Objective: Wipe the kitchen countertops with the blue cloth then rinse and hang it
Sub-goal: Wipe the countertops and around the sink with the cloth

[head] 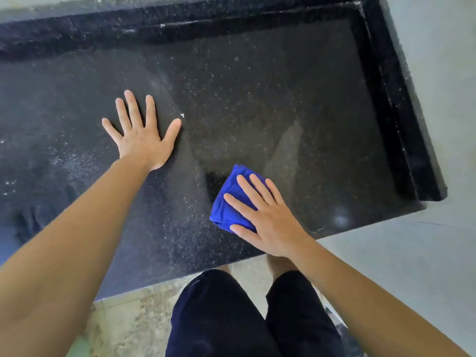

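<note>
A folded blue cloth (228, 202) lies on the dark speckled countertop (257, 99), near its front edge. My right hand (265, 217) presses flat on the cloth with straight fingers and covers its right part. My left hand (140, 134) rests flat on the bare counter to the left, fingers spread, a good way from the cloth. A dusty, dull film covers much of the stone, with a darker patch just left of the cloth and a pale streak to its right.
A raised black stone lip (386, 86) runs along the back and right side of the counter, against pale walls (438, 47). A small white speck (182, 115) lies near my left thumb. Below the front edge are my legs and a tiled floor (134, 318).
</note>
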